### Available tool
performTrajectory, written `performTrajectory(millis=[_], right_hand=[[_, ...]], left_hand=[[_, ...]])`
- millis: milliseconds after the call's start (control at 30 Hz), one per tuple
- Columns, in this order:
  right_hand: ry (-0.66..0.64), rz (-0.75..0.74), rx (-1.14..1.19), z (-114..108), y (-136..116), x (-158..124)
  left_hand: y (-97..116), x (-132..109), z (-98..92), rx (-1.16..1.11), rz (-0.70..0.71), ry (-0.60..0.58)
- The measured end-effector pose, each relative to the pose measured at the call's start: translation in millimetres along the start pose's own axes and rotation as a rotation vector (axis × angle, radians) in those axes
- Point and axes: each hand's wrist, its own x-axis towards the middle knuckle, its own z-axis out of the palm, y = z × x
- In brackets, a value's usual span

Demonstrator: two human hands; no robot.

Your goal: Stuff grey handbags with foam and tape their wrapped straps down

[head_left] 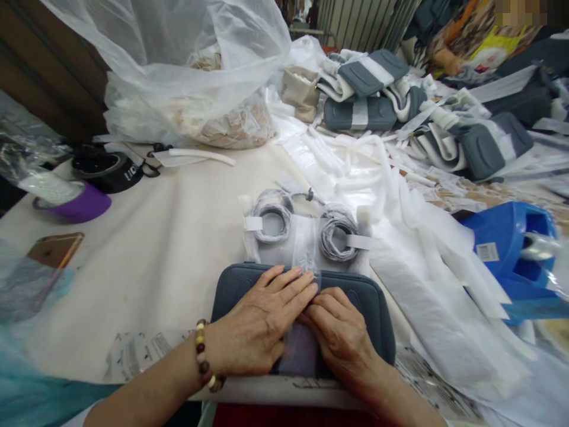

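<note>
A dark blue-grey padded case lies at the table's front edge, with a translucent plastic band running over its middle. My left hand rests flat across the band, fingers together and stretched out. Close beside it, my right hand has its fingers curled in at the band; what they pinch is hidden. Just behind the case, a grey-white piece carries two coiled grey cables, a left coil and a right coil, each with a white tag.
Long white plastic sleeves spread to the right, near a blue tape dispenser. Similar banded grey cases are piled at the back right. A large clear bag, a purple tape roll and a phone lie left. Another person's hand shows far right.
</note>
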Motion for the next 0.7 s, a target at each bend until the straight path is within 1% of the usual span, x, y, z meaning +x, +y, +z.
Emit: performTrajectory(millis=[100,167,233,300,367,400,433,500,567,633,700], right_hand=[[-0.002,0.009,-0.04,3.0,0.3,-1.2],[-0.009,0.013,-0.063,4.6,0.6,-2.0],[-0.015,0.016,-0.075,5.1,0.8,-2.6],[-0.024,0.016,-0.08,4.4,0.5,-3.2],[-0.04,0.01,-0.093,3.2,0.2,-4.0],[-0.046,0.006,-0.103,2.7,0.1,-4.4],[-0.046,0.003,-0.113,2.4,0.2,-4.8],[-0.046,-0.001,-0.128,3.2,0.8,-4.7],[-0.044,-0.006,-0.135,4.7,0.8,-3.4],[-0.044,-0.006,-0.114,3.9,-1.4,-1.4],[-0.028,0.008,-0.034,-3.7,-5.8,-1.4]], left_hand=[[-0.9,0.4,-7.5,-0.028,0.009,-0.014],[-1.2,-0.2,-11.2,-0.042,0.021,0.02],[-0.4,-3.3,-12.1,-0.063,0.036,0.105],[3.2,-9.7,-8.4,-0.059,0.036,0.261],[10.3,-18.6,1.1,0.003,0.057,0.424],[14.7,-23.1,7.9,0.049,0.086,0.477],[19.3,-27.1,15.5,0.096,0.118,0.506],[27.3,-32.7,31.6,0.177,0.161,0.514],[32.1,-34.5,45.2,0.227,0.152,0.518],[33.4,-33.9,53.4,0.254,0.134,0.534],[32.7,-32.7,56.3,0.262,0.134,0.537]])
